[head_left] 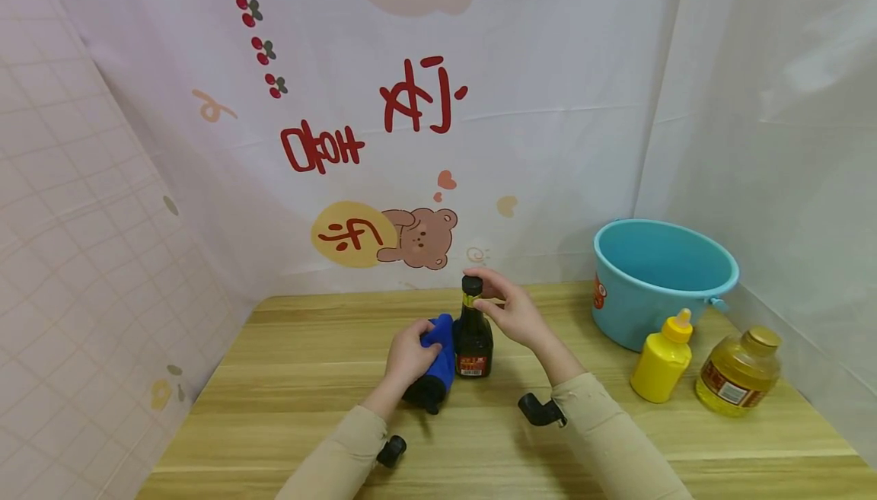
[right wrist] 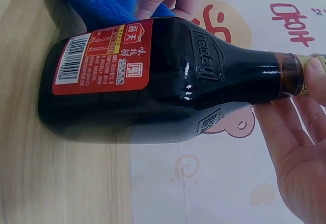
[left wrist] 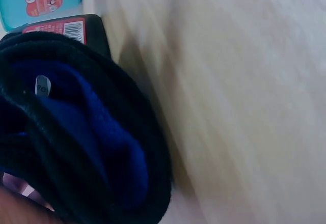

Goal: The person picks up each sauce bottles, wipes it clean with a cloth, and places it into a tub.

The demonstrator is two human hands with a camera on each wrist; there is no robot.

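Observation:
In the head view a dark soy sauce bottle (head_left: 473,344) with a red label and black cap stands upright on the wooden table (head_left: 308,386). My right hand (head_left: 514,313) holds its neck between thumb and fingers, just under the cap. The right wrist view shows that grip, with the thumb (right wrist: 317,76) on the gold neck band. My left hand (head_left: 409,351) grips a bunched blue towel (head_left: 441,351) with black edging against the bottle's left side. From the left wrist, the towel's folds (left wrist: 122,158) hide most of the bottle (left wrist: 99,35).
To the right stand a light blue bucket (head_left: 640,310), a yellow squeeze bottle (head_left: 659,369) and a jar of yellow oil (head_left: 740,374). A printed white curtain (head_left: 548,142) hangs behind the table. Black camera mounts (head_left: 537,410) stick out from my wrists.

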